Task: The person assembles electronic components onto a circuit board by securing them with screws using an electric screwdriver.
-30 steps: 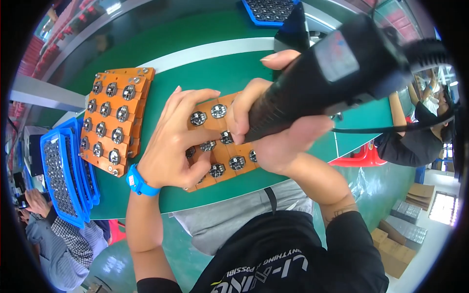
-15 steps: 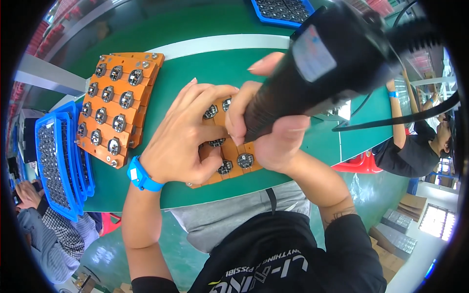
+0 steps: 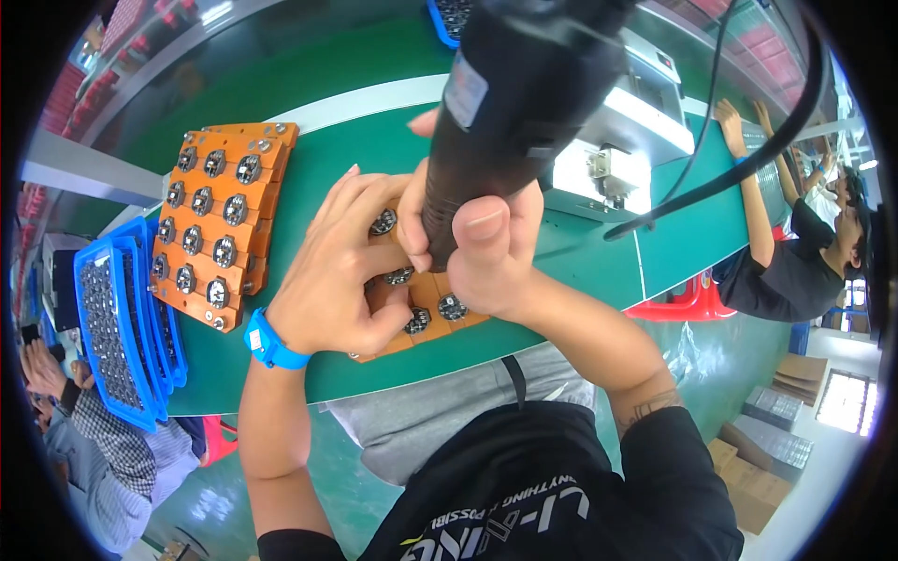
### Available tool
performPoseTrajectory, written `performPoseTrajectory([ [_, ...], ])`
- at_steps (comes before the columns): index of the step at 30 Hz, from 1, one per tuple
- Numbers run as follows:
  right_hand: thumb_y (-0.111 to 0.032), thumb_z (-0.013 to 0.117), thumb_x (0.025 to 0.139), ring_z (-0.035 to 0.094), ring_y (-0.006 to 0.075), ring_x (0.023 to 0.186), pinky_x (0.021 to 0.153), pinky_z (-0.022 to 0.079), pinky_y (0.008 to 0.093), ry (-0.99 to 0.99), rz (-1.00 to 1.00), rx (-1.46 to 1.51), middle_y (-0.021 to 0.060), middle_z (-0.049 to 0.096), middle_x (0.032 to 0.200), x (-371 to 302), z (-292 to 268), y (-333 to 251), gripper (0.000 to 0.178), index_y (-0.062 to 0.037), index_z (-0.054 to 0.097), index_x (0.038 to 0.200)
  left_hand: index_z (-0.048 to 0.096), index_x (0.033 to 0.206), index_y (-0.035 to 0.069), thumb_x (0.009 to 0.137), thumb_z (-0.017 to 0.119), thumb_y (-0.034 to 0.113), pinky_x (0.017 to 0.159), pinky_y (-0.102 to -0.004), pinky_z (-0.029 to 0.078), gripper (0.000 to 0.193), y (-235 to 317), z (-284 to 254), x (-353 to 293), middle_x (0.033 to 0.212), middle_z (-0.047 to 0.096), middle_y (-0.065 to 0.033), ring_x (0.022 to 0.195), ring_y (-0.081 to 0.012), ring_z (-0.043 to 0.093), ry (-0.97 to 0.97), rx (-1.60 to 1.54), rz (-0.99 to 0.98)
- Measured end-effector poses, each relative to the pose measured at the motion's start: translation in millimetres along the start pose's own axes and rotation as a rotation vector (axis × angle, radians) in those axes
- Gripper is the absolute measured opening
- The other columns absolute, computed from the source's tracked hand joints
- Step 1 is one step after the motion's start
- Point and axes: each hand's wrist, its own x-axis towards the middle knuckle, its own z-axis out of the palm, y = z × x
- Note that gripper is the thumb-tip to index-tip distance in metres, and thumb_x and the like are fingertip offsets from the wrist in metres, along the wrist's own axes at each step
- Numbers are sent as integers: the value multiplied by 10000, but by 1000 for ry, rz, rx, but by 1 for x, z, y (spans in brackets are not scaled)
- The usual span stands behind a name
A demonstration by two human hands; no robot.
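Observation:
My right hand (image 3: pixel 500 252) is wrapped round a thick black electric screwdriver (image 3: pixel 514 103), held tilted with its lower end over an orange fixture plate (image 3: pixel 378 347). Small round black circuit boards (image 3: pixel 453 306) sit in the plate's recesses. Across the plate's left part lies my left hand (image 3: pixel 337 262), its fingers bent and pressing on it, with a blue band (image 3: pixel 271 341) round the wrist. Thumb and forefinger curve in close to the boards by the tool. The screwdriver's tip is hidden behind my right hand, as is much of the plate.
Left on the green table (image 3: pixel 323 374) stands a stack of orange plates (image 3: pixel 269 187) bearing round boards. Stacked blue trays (image 3: pixel 140 411) hang near its left edge. A white machine (image 3: pixel 599 178) and a black cable (image 3: pixel 748 176) are at right. Other people work both sides.
My right hand and the screwdriver have shifted left, the tool now more upright. The white machine behind it has come into fuller view. My left hand stays on the plate.

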Motion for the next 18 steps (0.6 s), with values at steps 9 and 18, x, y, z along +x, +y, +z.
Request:
performPoseTrajectory([
  [9,-908,238,790,421,176,394,438,399,322,425,-170,-209,65,469,547,14,-77,-92,997,-108,333,1378,743,791,30,559,609,78,1104,-624,274,273,7,-4,3,1303,548,-238,1207,-427,523,11,-31,-8],
  [18,-831,249,875,406,185,423,459,376,307,549,-234,-409,72,455,559,15,-106,-81,862,-72,387,1261,742,805,32,574,655,46,1071,-648,301,247,7,-3,1,1326,533,-210,1192,-416,522,-12,-106,18],
])
